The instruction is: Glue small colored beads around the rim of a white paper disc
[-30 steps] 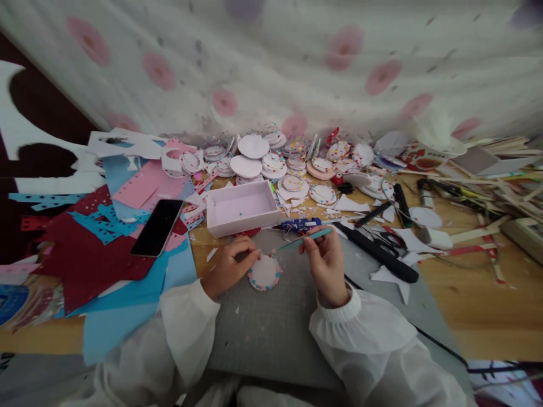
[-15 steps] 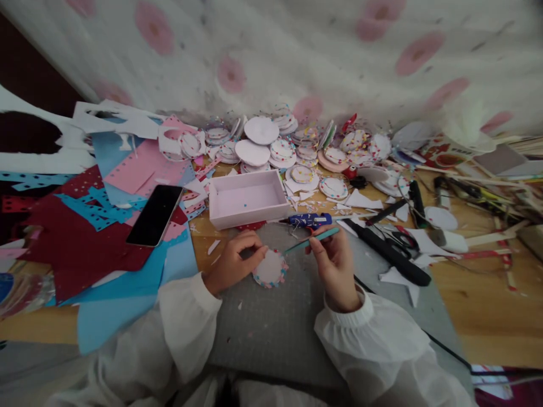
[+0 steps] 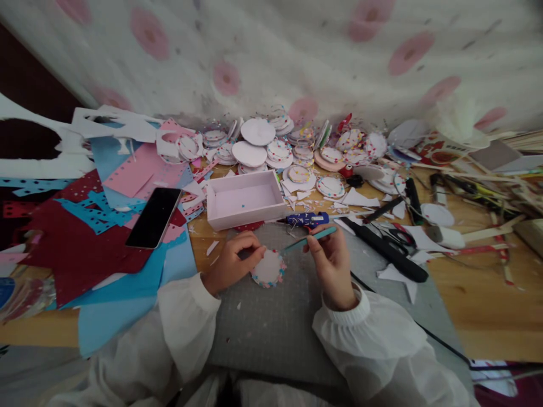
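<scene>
My left hand (image 3: 237,259) is closed, thumb and fingers pinching the upper left edge of a small white paper disc (image 3: 268,267). Tiny pink, blue and red bits line the disc's rim. Between the thumb and fingers of my right hand (image 3: 333,261) are teal tweezers (image 3: 311,238). Their tip points down-left, close to the disc's upper right edge; whether it touches or grips anything is too small to tell. A grey cutting mat (image 3: 271,333) lies under both hands. Beyond them stands a pale open box (image 3: 245,219) with a small blue bit inside.
A blue glue gun (image 3: 306,219) lies behind my right hand. Right of it are a black long-handled tool (image 3: 388,251) and scissors (image 3: 399,240). A phone (image 3: 154,217) rests on coloured paper at left. Stacked decorated discs (image 3: 258,131) line the back.
The whole view has shifted slightly, with the scene sitting a little further left. Both hands keep their grips, and the tweezers stay by the disc's edge.
</scene>
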Available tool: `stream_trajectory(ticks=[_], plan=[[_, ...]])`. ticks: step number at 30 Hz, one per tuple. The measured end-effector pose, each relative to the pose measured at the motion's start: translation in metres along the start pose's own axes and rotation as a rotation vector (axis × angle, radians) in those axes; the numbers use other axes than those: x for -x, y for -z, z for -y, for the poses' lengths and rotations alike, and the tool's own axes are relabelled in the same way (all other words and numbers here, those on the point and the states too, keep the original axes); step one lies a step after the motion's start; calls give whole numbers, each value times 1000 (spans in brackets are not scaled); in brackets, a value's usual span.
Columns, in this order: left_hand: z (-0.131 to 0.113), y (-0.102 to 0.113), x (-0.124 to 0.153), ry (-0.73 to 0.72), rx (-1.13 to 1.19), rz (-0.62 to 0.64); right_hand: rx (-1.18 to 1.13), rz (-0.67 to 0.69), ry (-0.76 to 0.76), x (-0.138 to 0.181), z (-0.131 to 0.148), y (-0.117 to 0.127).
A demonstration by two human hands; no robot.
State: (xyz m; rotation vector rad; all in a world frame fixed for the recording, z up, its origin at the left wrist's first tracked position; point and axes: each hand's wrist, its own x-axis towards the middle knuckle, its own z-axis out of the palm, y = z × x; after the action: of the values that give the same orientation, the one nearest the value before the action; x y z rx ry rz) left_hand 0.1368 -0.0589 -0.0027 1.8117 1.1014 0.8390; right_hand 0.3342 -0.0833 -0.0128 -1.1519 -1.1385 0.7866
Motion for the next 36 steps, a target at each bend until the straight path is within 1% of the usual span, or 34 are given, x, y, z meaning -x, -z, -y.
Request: stream_trajectory(ticks=[5,10,19,24,28,36], plan=[[0,0,0,6,13,10,15,2,-6,-2,0,0],[-2,0,0,11,31,-12,5,8,-26,-1,0,-1],[-2,1,0,9,24,6,81,42,35,-1,-4,2],[-2,1,0,-4,26,9,62,51,18,-1,-3,1],[0,0,0,0,31,12,34,31,-15,0,-2,0],[2,0,2,1,36,15,19,20,-13,-1,-4,1]])
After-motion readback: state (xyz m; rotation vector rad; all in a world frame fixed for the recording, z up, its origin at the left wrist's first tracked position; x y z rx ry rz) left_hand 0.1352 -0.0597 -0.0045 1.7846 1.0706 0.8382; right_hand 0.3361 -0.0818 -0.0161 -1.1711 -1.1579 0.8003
